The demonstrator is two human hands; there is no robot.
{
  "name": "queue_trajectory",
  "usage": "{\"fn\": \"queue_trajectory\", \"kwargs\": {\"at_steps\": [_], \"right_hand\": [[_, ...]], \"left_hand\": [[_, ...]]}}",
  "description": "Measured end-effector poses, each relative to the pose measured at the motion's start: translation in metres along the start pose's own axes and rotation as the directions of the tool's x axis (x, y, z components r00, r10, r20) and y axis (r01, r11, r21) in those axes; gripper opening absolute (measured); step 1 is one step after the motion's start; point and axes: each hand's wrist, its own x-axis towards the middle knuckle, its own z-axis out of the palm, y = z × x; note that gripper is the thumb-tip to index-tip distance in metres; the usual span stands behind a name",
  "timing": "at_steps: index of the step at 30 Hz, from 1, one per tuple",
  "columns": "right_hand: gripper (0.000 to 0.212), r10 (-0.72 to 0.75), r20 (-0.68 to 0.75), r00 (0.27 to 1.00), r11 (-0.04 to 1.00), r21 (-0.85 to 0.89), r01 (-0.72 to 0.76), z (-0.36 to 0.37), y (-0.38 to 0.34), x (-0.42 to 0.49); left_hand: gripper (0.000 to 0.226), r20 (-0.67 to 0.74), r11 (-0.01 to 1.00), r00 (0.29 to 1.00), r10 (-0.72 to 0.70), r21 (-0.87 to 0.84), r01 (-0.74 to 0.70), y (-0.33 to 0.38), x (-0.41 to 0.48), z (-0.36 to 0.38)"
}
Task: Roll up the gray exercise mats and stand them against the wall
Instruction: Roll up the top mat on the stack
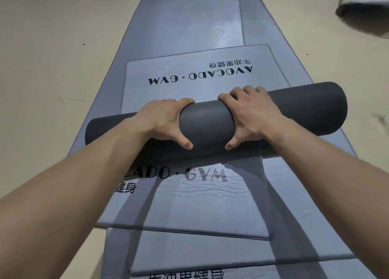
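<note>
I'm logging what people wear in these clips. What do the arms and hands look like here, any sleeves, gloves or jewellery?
Both forearms are bare up to the frame edge, with no sleeves in view. The left hand and right hand wear no gloves, and no rings, watch or wristband show.

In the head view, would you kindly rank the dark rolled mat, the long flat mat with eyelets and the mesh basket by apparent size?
1. Long flat mat with eyelets.
2. Dark rolled mat, gripped by both hands.
3. Mesh basket, though it is cropped and farther away, so its rank is unsure.

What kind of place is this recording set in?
Probably a gym or fitness studio: flat gray foam mats printed AVOCADO GYM, a dark gray rolled mat, bare beige floor.
</note>
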Motion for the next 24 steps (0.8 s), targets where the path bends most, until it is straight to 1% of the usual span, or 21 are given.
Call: {"fn": "queue_trajectory", "kwargs": {"at_steps": [4, 6, 7, 8, 9, 10, 11, 12, 13, 14, 15, 16, 17, 18, 19, 20, 21, 24], "right_hand": [[0.127, -0.089, 0.161, 0.983, 0.992, 0.103, 0.072, -0.002, -0.009, -0.008], [0.131, -0.093, 0.191, 0.977, 0.983, 0.171, 0.060, 0.001, -0.012, -0.015], [0.135, -0.087, 0.182, 0.979, 0.979, 0.197, 0.051, 0.003, -0.012, -0.017], [0.139, -0.086, 0.149, 0.985, 0.975, 0.216, 0.053, 0.006, -0.012, -0.020], [0.139, -0.095, 0.083, 0.992, 0.969, 0.236, 0.073, 0.010, -0.010, -0.023], [0.135, -0.108, -0.005, 0.994, 0.962, 0.253, 0.106, 0.015, -0.010, -0.028], [0.127, -0.106, -0.100, 0.989, 0.957, 0.260, 0.129, 0.022, -0.009, -0.035], [0.116, -0.081, -0.193, 0.978, 0.958, 0.255, 0.130, 0.029, -0.011, -0.044], [0.107, -0.041, -0.261, 0.965, 0.966, 0.237, 0.105, 0.035, -0.013, -0.055], [0.106, -0.016, -0.280, 0.960, 0.975, 0.207, 0.077, 0.040, -0.018, -0.067], [0.112, -0.012, -0.241, 0.970, 0.987, 0.154, 0.051, 0.044, -0.022, -0.078], [0.126, -0.016, -0.148, 0.989, 0.995, 0.096, 0.031, 0.046, -0.026, -0.084], [0.142, -0.009, -0.052, 0.999, 0.999, 0.053, 0.012, 0.046, -0.029, -0.086], [0.154, 0.008, 0.007, 1.000, 0.999, 0.034, -0.008, 0.046, -0.029, -0.084], [0.160, 0.025, 0.027, 0.999, 0.999, 0.035, -0.026, 0.045, -0.029, -0.078], [0.161, 0.041, 0.030, 0.999, 0.998, 0.040, -0.043, 0.044, -0.027, -0.069], [0.157, 0.050, 0.026, 0.998, 0.998, 0.044, -0.051, 0.041, -0.023, -0.060], [0.137, 0.007, 0.023, 1.000, 0.998, 0.054, -0.009, 0.027, -0.008, -0.033]], "left_hand": [[0.114, 0.208, 0.992, 0.978, 0.009, -0.126, 0.018, -0.008, -0.016, 0.011], [0.112, 0.240, 0.983, 0.971, 0.015, -0.182, 0.030, -0.010, -0.024, 0.015], [0.114, 0.212, 0.985, 0.977, 0.022, -0.174, 0.015, -0.009, -0.028, 0.015], [0.116, 0.145, 0.993, 0.989, 0.041, -0.112, -0.025, -0.008, -0.033, 0.016], [0.115, 0.043, 0.997, 0.996, 0.078, -0.003, -0.078, -0.005, -0.038, 0.019], [0.112, -0.080, 0.984, 0.987, 0.142, 0.122, -0.132, 0.000, -0.047, 0.026], [0.109, -0.184, 0.961, 0.960, 0.210, 0.221, -0.168, 0.007, -0.058, 0.037], [0.109, -0.232, 0.945, 0.943, 0.240, 0.279, -0.171, 0.014, -0.070, 0.048], [0.116, -0.228, 0.941, 0.947, 0.226, 0.304, -0.151, 0.021, -0.081, 0.058], [0.126, -0.191, 0.942, 0.962, 0.195, 0.311, -0.129, 0.024, -0.085, 0.064], [0.135, -0.152, 0.944, 0.974, 0.166, 0.310, -0.113, 0.025, -0.083, 0.065], [0.142, -0.122, 0.950, 0.982, 0.144, 0.296, -0.102, 0.024, -0.076, 0.061], [0.146, -0.097, 0.956, 0.986, 0.134, 0.275, -0.103, 0.022, -0.067, 0.053], [0.147, -0.068, 0.962, 0.990, 0.126, 0.251, -0.105, 0.020, -0.059, 0.043], [0.146, -0.051, 0.966, 0.992, 0.117, 0.236, -0.102, 0.019, -0.052, 0.037], [0.145, -0.044, 0.967, 0.994, 0.102, 0.239, -0.088, 0.019, -0.048, 0.034], [0.144, -0.052, 0.964, 0.995, 0.083, 0.258, -0.067, 0.020, -0.046, 0.034], [0.144, -0.112, 0.945, 0.993, 0.019, 0.326, 0.019, 0.027, -0.048, 0.048]]}}
